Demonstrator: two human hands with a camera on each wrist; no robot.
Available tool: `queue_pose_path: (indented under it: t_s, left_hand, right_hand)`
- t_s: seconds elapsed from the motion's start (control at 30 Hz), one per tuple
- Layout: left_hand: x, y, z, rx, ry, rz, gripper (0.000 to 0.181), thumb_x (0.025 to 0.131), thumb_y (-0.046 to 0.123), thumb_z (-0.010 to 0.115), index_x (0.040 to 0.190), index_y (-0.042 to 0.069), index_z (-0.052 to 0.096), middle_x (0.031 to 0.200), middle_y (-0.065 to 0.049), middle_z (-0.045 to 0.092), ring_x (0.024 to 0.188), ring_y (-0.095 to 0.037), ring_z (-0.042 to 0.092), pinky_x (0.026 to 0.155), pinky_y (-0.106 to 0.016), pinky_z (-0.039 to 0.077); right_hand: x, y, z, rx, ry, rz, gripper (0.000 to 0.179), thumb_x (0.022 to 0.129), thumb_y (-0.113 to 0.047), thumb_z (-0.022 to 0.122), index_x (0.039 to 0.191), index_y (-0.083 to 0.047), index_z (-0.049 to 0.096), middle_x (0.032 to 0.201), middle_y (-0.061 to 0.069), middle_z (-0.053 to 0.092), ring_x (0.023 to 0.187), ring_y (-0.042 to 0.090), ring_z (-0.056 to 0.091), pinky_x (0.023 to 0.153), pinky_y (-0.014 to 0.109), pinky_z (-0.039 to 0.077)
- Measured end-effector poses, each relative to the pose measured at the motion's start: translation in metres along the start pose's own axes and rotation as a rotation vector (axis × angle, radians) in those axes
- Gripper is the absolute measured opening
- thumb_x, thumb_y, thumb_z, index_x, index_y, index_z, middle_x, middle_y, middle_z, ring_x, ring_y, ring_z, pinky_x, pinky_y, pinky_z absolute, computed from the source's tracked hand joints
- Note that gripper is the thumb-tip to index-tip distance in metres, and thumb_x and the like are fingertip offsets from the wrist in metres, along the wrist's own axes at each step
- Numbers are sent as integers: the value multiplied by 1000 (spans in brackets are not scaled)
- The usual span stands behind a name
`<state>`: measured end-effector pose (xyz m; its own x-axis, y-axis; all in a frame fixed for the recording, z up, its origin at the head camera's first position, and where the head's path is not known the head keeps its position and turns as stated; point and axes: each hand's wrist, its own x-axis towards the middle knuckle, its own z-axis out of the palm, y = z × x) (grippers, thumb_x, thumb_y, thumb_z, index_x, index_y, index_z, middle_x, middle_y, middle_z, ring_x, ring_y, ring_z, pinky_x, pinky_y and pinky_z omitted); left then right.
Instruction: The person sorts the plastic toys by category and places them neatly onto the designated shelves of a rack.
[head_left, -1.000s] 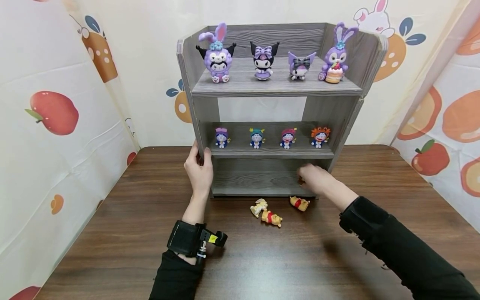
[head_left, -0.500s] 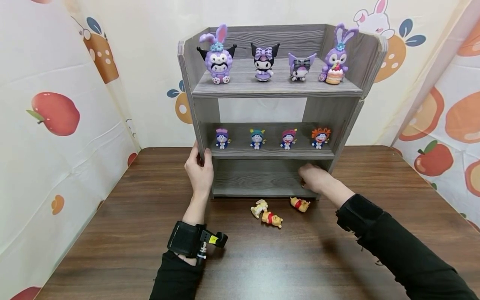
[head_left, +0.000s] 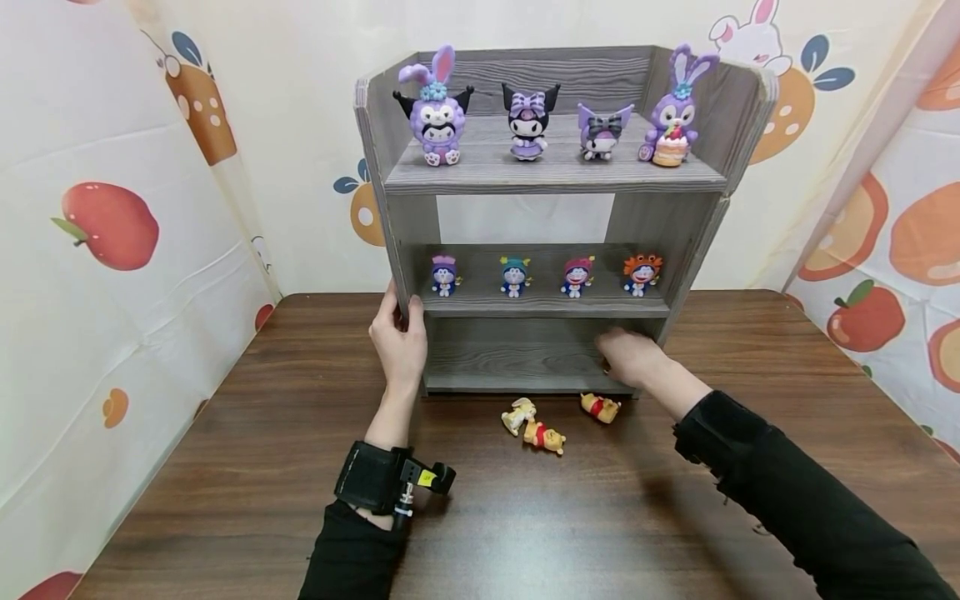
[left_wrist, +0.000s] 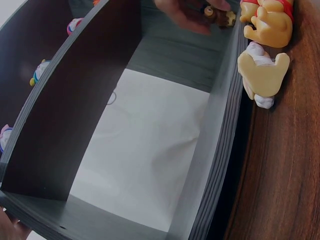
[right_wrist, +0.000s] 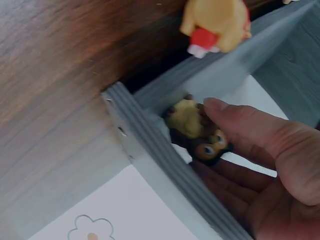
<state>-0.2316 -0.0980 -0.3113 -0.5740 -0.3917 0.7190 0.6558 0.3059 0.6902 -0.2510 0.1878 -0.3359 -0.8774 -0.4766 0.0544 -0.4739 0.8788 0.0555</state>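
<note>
My left hand (head_left: 400, 342) grips the left side panel of a grey wooden shelf unit (head_left: 555, 187). At the right end of the bottom compartment, my right hand (head_left: 633, 358) holds a small brown owl figurine (right_wrist: 187, 122) with a yellow belly and large eyes. Thumb and fingers are around the owl in the right wrist view, close to the right side panel. In the head view the hand mostly hides it. On the table before the shelf lie a cream rabbit figurine (head_left: 517, 415) and two yellow bear figurines in red, one beside the rabbit (head_left: 543, 437), the other farther right (head_left: 600, 407).
Several purple figurines, one a rabbit with a cake (head_left: 670, 125), stand on the top tier. The middle tier carries several small blue figurines in coloured hats, including one in an orange crab hat (head_left: 641, 273). A patterned cloth (head_left: 300, 125) hangs behind the brown table (head_left: 525, 533).
Hardly anything differs: my right hand makes only slight movements at the right end of the bottom compartment. My left hand and the figurines on the table stay in place.
</note>
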Motion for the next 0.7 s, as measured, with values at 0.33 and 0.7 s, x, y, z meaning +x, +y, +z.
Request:
queue_pose_path:
  t_s: [0.33, 0.7]
  left_hand:
    - [-1, 1, 0, 19, 10, -3, 35, 80, -10, 48, 114, -9, 55, 93, -26, 61, 56, -12, 43, 47, -17, 31]
    - [0, 0, 0, 3, 2, -2, 35, 80, -10, 48, 115, -8, 55, 93, -27, 61, 55, -12, 43, 47, -17, 31]
  right_hand:
    - [-12, -21, -17, 23, 103, -13, 15, 69, -5, 72, 73, -3, 58, 62, 5, 51, 56, 20, 52, 47, 35, 43]
    - [-25, -27, -1, 229, -65, -19, 14, 73, -15, 71, 73, -5, 60, 62, 0, 51, 55, 12, 45, 46, 27, 37]
